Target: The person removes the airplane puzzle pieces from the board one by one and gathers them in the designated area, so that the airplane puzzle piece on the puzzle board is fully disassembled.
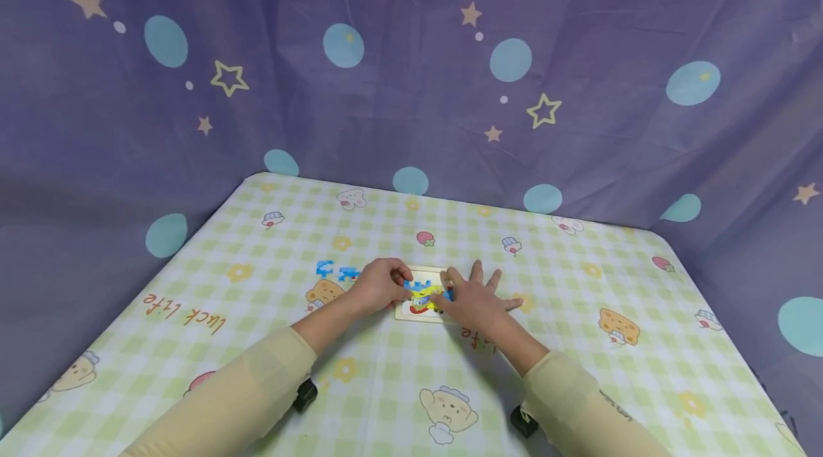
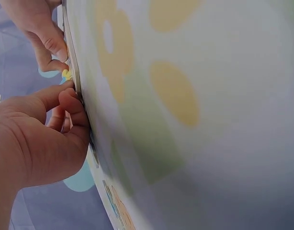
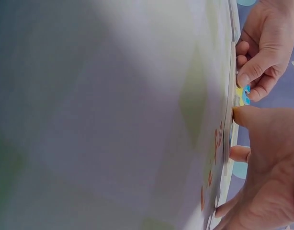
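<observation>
A small jigsaw puzzle (image 1: 421, 308) in a pale frame lies mid-table, partly filled with yellow, blue and red pieces. My left hand (image 1: 378, 287) is at its left side, thumb and index finger pinching the edge of a yellow-and-blue puzzle piece (image 3: 243, 96) that stands up a little from the frame. Over the right side of the puzzle my right hand (image 1: 474, 305) has its fingers spread. Its thumb (image 3: 243, 115) presses on the puzzle, and its outer fingers reach the tablecloth. The right hand hides the puzzle's right part.
Two loose blue puzzle pieces (image 1: 348, 273) (image 1: 324, 268) lie on the cloth left of the left hand. A green-and-white checked tablecloth (image 1: 546, 271) with cartoon prints covers the table. Behind it hangs a purple curtain (image 1: 411, 100) with stars and dots.
</observation>
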`<state>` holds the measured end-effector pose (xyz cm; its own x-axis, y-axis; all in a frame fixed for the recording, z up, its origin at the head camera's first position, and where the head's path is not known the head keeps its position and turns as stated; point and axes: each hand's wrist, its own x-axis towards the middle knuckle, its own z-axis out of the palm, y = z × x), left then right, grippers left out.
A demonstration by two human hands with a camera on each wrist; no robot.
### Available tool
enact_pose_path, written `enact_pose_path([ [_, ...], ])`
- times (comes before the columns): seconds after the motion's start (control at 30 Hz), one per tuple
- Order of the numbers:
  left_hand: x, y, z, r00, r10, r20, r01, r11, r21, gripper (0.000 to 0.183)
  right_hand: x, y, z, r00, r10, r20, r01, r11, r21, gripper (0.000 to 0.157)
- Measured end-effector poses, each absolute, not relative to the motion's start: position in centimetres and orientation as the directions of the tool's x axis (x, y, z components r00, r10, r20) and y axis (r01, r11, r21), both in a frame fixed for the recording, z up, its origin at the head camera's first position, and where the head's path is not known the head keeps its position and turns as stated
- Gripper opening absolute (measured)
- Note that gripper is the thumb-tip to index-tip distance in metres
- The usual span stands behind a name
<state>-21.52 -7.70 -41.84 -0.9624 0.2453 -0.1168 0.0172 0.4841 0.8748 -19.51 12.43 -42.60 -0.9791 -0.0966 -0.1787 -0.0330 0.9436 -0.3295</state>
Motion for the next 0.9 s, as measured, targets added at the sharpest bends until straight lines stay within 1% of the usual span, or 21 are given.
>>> enact_pose_path([
  [0.2, -21.54, -7.74, -41.84, -0.962, 0.245, -0.119, 0.007, 0.461, 0.887, 0.018, -19.52, 12.42, -42.66, -0.979, -0.095, -0.179, -0.033, 0.946, -0.323, 0.047],
  [0.4, -21.34, -7.7, -41.74, -0.961, 0.24, -0.135, -0.023, 0.42, 0.907, 0.013, -19.44, 12.45, -42.46, -0.978, -0.103, -0.181, -0.04, 0.945, -0.324, 0.046],
  [0.9, -21.3, -7.6, -41.77, -0.959, 0.24, -0.148, -0.029, 0.44, 0.897, 0.007, -19.58, 12.49, -42.64, -0.978, -0.11, -0.178, -0.048, 0.946, -0.322, 0.046],
])
